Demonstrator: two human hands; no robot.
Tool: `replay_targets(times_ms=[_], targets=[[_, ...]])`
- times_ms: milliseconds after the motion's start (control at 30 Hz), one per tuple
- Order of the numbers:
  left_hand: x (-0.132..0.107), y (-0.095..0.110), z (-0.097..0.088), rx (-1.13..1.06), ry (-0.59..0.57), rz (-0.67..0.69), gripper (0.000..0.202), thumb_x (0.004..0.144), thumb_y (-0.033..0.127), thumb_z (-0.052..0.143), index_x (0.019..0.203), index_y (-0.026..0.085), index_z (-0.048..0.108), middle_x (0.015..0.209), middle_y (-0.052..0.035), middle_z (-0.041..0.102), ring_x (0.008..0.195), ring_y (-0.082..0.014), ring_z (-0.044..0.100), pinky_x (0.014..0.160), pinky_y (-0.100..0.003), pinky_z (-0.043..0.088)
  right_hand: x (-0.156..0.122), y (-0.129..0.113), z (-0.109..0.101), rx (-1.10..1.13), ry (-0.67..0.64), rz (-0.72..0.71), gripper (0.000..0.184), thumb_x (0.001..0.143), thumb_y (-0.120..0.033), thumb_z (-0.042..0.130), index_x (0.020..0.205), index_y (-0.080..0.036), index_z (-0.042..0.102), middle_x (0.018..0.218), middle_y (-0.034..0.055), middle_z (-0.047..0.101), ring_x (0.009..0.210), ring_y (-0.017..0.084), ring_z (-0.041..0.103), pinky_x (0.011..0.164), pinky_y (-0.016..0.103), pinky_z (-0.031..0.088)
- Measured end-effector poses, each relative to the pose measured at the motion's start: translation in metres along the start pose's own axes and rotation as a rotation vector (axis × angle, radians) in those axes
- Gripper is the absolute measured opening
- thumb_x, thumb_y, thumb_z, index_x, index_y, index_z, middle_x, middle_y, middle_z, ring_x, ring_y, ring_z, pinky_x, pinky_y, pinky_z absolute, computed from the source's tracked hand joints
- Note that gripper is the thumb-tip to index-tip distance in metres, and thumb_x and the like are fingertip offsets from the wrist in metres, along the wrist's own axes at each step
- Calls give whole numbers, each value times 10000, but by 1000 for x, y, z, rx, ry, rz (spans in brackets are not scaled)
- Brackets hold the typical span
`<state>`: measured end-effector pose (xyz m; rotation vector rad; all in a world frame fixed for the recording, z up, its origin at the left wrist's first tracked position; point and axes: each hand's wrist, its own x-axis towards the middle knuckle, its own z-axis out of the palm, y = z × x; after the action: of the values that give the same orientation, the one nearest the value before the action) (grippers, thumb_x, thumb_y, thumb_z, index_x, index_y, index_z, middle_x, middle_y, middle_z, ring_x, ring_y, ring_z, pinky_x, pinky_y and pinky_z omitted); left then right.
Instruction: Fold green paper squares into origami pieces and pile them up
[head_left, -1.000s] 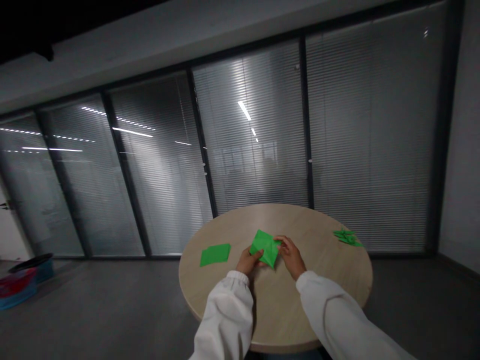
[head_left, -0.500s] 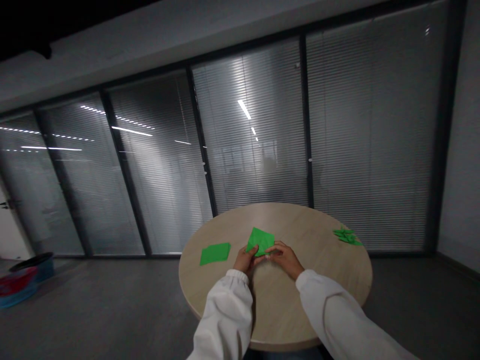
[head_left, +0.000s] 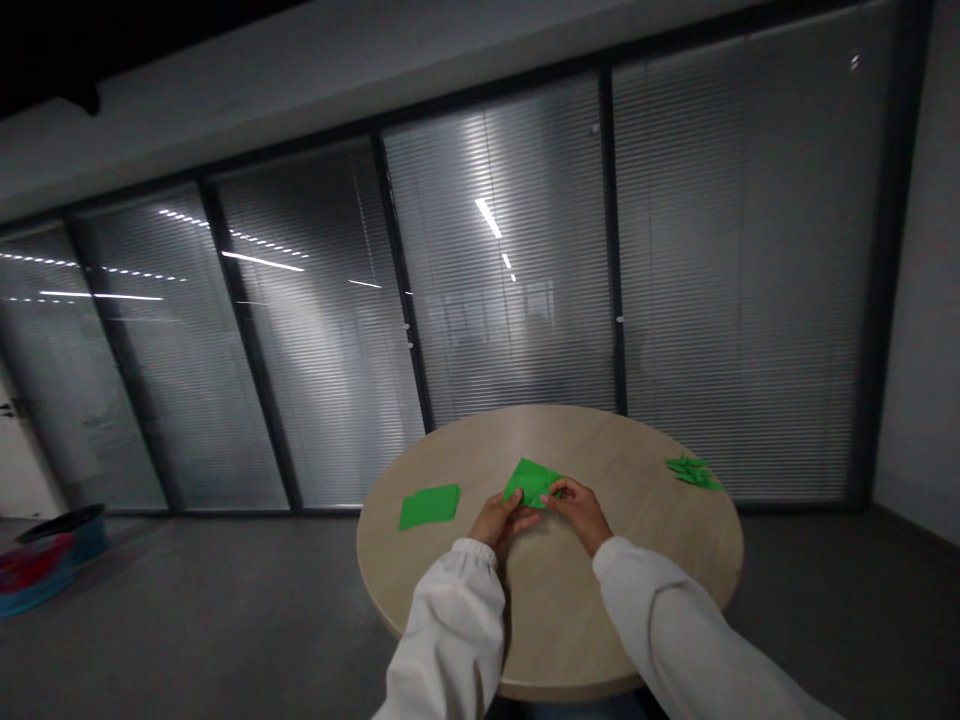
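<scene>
A green sheet of paper with crease lines is held up over the table between my two hands. My left hand grips its lower left part, thumb on top and fingers beneath. At its right edge, my right hand pinches the paper between thumb and fingers. To the left, a small stack of green paper sheets lies flat on the round wooden table. Several folded green paper pieces lie in a pile near the table's right edge.
Beyond the table stands a glass partition with blinds in dark frames. Tubs in blue and red sit on the grey floor at the far left. A white door shows at the left edge.
The green sheet has shifted slightly right and turned in my hands. My right hand's fingers have moved further onto its right edge. The stack and the folded pile stay put.
</scene>
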<state>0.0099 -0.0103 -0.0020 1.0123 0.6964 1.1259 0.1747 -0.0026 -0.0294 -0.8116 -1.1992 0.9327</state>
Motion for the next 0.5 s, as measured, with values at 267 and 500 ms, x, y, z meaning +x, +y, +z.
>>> replay_targets(times_ms=[267,500], targets=[[1,-1,-1,173,-3,92,501,475,329,885,877,88,709,860,-115,730,763,-203,676,769,-327,537,-3,-7,1,158,-7,28,797,520,-342,811,1210,-251,422,849,23,719,795,236,674,740,350,517],[4,1,0,245,103,178,504,421,353,887,801,95,680,699,-45,699,664,-175,657,683,-294,543,-3,-9,1,147,-33,62,779,537,-316,794,1233,-229,456,851,24,725,795,232,671,726,327,515]])
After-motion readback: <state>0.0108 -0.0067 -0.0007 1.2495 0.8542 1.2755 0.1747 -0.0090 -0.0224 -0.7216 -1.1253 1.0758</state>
